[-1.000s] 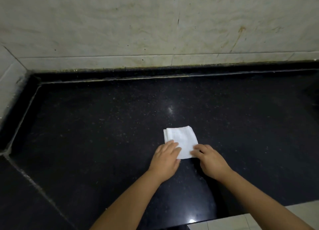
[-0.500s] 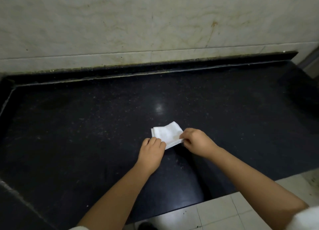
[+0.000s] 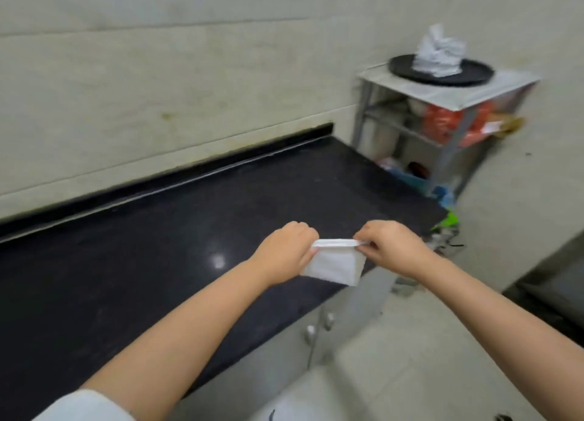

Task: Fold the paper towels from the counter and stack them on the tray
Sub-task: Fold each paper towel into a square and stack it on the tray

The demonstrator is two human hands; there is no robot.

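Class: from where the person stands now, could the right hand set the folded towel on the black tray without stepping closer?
Probably not. The right hand and left hand pinch the folded towel above the counter edge, while the black tray sits on a rack beyond the counter's far end.

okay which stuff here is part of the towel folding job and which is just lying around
Job: folded paper towel, pinched by left hand and right hand; black tray with towel stack; counter.

Lying about: metal rack, red bags.
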